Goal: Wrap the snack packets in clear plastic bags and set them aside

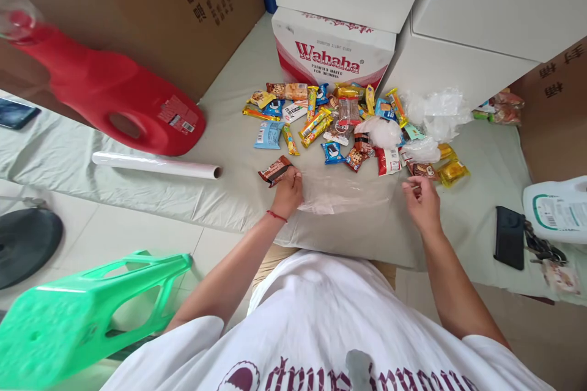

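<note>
My left hand point(288, 190) is closed at the near edge of the snack pile, with a brown snack packet point(274, 171) sticking out to the left of its fingers. Against its thumb side lies a crumpled clear plastic bag point(342, 194); I cannot tell whether the thumb pinches it too. To the right, my right hand point(422, 200) has its fingers curled in, and what they hold, if anything, is hidden. Just beyond it are another brown packet point(422, 170) and a yellow packet point(453, 172). A red and white packet point(389, 161) lies between the hands, farther back.
Many wrapped snacks point(316, 125) lie before a Wahaha carton point(332, 52). Crumpled clear bags point(440, 113) sit at the pile's right. Leftward are a red jug point(123, 104), a plastic roll point(156, 165) and a green stool point(68, 317). A phone point(509, 237) and keys point(545, 247) lie right.
</note>
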`<state>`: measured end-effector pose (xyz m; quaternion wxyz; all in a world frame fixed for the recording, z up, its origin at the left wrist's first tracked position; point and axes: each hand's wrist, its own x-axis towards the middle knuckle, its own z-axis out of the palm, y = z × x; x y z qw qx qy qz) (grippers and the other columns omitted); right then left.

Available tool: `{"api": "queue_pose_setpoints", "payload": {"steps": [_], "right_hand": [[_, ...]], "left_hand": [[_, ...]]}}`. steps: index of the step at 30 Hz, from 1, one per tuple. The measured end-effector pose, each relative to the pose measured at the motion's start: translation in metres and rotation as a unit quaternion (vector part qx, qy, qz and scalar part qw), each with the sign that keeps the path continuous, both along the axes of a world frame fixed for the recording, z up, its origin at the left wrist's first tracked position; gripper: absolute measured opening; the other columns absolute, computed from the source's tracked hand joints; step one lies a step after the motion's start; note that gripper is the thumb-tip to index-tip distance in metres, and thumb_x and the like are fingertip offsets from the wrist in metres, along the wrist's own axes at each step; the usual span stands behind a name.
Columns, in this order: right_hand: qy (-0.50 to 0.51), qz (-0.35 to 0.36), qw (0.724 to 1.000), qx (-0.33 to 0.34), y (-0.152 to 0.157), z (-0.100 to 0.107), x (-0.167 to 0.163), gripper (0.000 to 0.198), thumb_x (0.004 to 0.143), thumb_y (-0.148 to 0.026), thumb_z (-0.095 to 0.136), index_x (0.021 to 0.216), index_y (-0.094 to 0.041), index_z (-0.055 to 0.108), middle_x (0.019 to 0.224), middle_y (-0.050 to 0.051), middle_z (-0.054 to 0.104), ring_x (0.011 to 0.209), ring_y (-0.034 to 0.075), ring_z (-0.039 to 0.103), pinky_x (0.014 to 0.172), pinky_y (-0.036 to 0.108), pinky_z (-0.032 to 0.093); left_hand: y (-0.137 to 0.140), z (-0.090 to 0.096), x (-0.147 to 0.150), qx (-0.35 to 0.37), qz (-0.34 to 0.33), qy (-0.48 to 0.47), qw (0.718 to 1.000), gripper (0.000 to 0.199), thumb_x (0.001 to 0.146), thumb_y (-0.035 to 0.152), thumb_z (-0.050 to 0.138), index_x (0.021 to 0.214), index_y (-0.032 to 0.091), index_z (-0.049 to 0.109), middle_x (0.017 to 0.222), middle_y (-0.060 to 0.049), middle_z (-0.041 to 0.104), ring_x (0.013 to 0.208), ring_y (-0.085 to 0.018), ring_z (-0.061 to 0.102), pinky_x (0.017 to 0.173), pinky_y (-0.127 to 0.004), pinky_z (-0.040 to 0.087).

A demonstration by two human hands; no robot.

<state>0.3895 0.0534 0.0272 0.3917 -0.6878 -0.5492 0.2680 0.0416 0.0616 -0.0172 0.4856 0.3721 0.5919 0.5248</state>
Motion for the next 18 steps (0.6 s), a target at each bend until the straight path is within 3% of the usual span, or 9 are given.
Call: {"api": "queue_pose_setpoints", "payload": {"steps": [2,4,6,8,11,15,18], "right_hand": [[-0.052,0.099,0.992,0.058,-0.007,0.012,-0.014,0.037,0.088,-0.049,0.069,0.115,-0.023,0.065,0.103,0.006,0.067,0.068,0.014,0.054,0.064,0.030,0.050],[-0.060,0.246,0.967,0.034,-0.014,0.018,-0.040,0.050,0.087,-0.046,0.072,0.132,-0.026,0.062,0.118,0.009,0.067,0.069,0.015,0.055,0.065,0.031,0.050],[-0.071,0.339,0.938,-0.006,-0.014,0.018,-0.064,0.062,0.085,-0.044,0.074,0.142,-0.026,0.056,0.120,0.010,0.068,0.069,0.016,0.057,0.066,0.032,0.051],[-0.074,0.366,0.927,-0.026,-0.010,0.014,-0.077,0.052,0.090,-0.040,0.069,0.139,-0.024,0.060,0.106,0.007,0.070,0.070,0.017,0.058,0.068,0.032,0.051],[-0.042,0.385,0.922,-0.019,-0.004,0.015,-0.070,0.024,0.096,-0.037,0.062,0.113,-0.024,0.073,0.088,0.003,0.066,0.068,0.015,0.057,0.066,0.029,0.050],[0.011,0.384,0.923,0.020,-0.010,0.036,-0.036,0.022,0.098,-0.040,0.061,0.092,-0.025,0.077,0.094,0.005,0.066,0.073,0.015,0.061,0.066,0.029,0.050],[-0.007,0.397,0.917,0.036,-0.016,0.047,-0.012,0.024,0.098,-0.039,0.061,0.086,-0.029,0.079,0.092,0.005,0.067,0.083,0.019,0.063,0.073,0.033,0.053]], "left_hand": [[0.001,-0.001,0.010,-0.027,-0.018,0.000,0.999,0.028,0.092,0.040,0.069,0.081,0.024,0.049,0.058,0.008,0.040,0.042,-0.009,0.036,0.043,-0.022,0.030],[0.001,0.001,0.019,-0.046,-0.020,-0.006,0.999,0.028,0.094,0.044,0.066,0.084,0.025,0.048,0.057,0.009,0.039,0.039,-0.008,0.034,0.039,-0.021,0.028],[0.001,0.005,0.024,-0.053,-0.012,-0.025,0.998,0.028,0.096,0.046,0.063,0.086,0.025,0.047,0.057,0.008,0.040,0.038,-0.007,0.034,0.037,-0.021,0.028],[0.001,0.010,0.023,-0.045,-0.007,-0.038,0.998,0.028,0.096,0.045,0.063,0.086,0.025,0.047,0.058,0.008,0.041,0.038,-0.007,0.035,0.036,-0.020,0.028],[0.003,0.016,0.011,-0.015,-0.006,-0.032,0.999,0.029,0.093,0.044,0.068,0.085,0.023,0.049,0.059,0.007,0.042,0.039,-0.006,0.036,0.035,-0.020,0.028],[0.006,0.019,-0.005,-0.002,-0.018,-0.021,1.000,0.032,0.093,0.049,0.067,0.086,0.025,0.047,0.059,0.009,0.040,0.038,-0.006,0.033,0.033,-0.019,0.029],[0.010,0.019,-0.008,-0.011,-0.043,-0.039,0.998,0.032,0.093,0.051,0.065,0.087,0.026,0.047,0.057,0.010,0.039,0.035,-0.006,0.031,0.033,-0.018,0.027]]}}
